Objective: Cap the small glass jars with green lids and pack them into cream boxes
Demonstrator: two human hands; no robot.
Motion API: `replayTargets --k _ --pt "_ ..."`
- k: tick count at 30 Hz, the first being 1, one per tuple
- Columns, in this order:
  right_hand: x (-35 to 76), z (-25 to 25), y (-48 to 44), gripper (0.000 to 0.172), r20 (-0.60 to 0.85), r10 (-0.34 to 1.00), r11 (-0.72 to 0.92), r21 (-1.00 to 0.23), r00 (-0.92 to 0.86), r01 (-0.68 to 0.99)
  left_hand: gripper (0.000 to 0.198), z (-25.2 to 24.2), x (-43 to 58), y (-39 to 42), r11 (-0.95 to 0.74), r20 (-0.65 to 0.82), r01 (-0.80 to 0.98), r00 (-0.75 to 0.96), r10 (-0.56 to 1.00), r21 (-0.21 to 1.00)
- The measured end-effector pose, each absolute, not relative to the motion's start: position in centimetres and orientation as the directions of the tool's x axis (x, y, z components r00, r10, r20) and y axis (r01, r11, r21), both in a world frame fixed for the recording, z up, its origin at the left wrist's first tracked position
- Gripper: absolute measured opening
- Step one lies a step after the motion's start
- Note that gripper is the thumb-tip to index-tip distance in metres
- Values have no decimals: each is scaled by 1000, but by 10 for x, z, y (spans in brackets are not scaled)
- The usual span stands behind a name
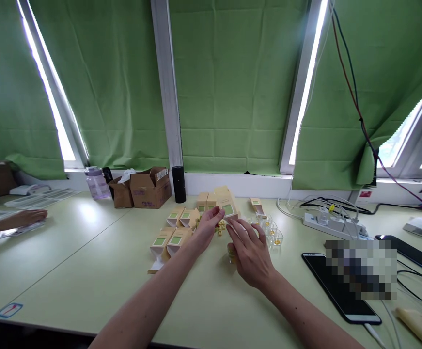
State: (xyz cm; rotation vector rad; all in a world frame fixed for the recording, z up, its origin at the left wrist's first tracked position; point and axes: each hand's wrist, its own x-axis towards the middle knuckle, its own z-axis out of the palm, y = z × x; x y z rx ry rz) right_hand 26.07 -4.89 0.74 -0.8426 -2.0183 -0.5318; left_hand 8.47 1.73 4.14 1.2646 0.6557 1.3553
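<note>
My left hand pinches a small tan cardboard box with a green label, held tilted above the table. At the box's lower end are the fingertips of my right hand. Under that hand, by the thumb, shows a small clear glass jar with something yellow in it; the hand covers most of it, and its grip is partly hidden. Several like boxes stand to the left, some with flaps open. Several clear jars with gold centres are grouped on the right. Small yellow pieces lie behind my hands.
Another person's hand reaches in at far left over flat packets. Brown cartons, a purple bottle and a black cylinder stand at the back. A phone, power strip and cables are on the right.
</note>
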Motion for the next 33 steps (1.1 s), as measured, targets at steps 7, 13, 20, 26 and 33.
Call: replayTargets --k 7,13,20,26,33 --pt "274 6 -34 37 934 341 738 -195 -107 646 64 19 73 15 -438 452 -158 66 890 885" --pt "281 2 -23 56 903 426 770 -326 -62 549 58 14 73 1 -709 716 245 77 694 661" --pt "288 1 -23 55 908 394 816 -274 -144 509 45 23 83 -21 -846 879 485 275 388 222" --pt "289 9 -32 62 951 216 846 -70 -220 528 40 19 86 -24 -785 950 619 240 199 8" --pt "288 5 -33 63 953 195 845 -43 -234 533 24 14 83 -26 -786 939 615 226 259 69"
